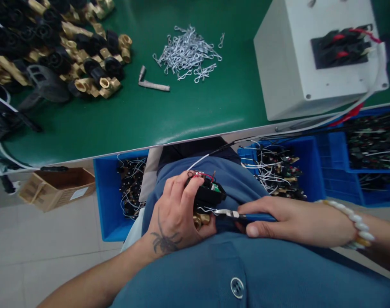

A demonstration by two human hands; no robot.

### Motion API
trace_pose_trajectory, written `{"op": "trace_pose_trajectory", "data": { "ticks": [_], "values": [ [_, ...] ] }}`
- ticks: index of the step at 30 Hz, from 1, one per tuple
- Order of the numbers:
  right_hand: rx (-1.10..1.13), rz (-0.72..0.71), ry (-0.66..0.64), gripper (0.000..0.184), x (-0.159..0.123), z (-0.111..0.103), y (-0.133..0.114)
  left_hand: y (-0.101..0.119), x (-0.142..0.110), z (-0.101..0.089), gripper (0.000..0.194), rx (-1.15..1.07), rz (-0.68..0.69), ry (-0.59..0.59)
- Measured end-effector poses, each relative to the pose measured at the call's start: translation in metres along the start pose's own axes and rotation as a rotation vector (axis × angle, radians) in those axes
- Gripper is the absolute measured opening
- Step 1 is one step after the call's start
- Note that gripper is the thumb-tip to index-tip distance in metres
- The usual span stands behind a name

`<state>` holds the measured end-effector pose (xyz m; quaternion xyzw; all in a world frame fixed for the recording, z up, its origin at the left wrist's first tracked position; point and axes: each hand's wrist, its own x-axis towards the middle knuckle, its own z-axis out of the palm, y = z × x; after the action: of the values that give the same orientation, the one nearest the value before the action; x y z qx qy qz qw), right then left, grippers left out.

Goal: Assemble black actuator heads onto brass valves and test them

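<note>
Close to my lap, my left hand [177, 205] is wrapped round a black valve actuator [211, 194] with a green circuit board and red wires showing. A brass valve body [202, 220] sits at its lower side, partly hidden by my fingers. My right hand [275, 218] grips blue-handled pliers [259, 217]. Their metal jaws meet a thin silvery R-clip [205, 209] beside the brass body; whether the clip is seated cannot be seen. A white cable [198, 161] runs up from the actuator.
On the green table [188, 115] lie a heap of R-clips [190, 53], a bent metal tool [153, 84] and many brass valves [95, 72]. A grey box [285, 72] stands at right. Blue bins [105, 205] and a cardboard box [57, 188] are below.
</note>
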<state>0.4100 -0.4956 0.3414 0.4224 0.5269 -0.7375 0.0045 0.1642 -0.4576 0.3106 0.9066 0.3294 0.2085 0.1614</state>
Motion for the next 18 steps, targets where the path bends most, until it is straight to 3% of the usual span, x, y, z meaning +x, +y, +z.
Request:
{"op": "trace_pose_trajectory", "data": {
  "ticks": [7, 12, 16, 18],
  "values": [
    [-0.239, -0.031, 0.296, 0.061, -0.006, 0.025, -0.002, 0.002, -0.006, -0.009, 0.059, 0.048, -0.021, -0.007],
    [-0.232, -0.100, 0.192, 0.057, -0.005, 0.022, 0.001, 0.001, -0.007, -0.010, 0.059, 0.020, -0.038, -0.037],
    [-0.398, -0.096, 0.415, 0.049, -0.004, 0.033, -0.001, 0.003, -0.007, -0.009, 0.057, -0.011, -0.085, -0.049],
    [-0.398, -0.097, 0.445, 0.047, -0.003, 0.033, -0.001, 0.004, -0.006, -0.008, 0.059, -0.045, -0.117, -0.057]
  ]
}}
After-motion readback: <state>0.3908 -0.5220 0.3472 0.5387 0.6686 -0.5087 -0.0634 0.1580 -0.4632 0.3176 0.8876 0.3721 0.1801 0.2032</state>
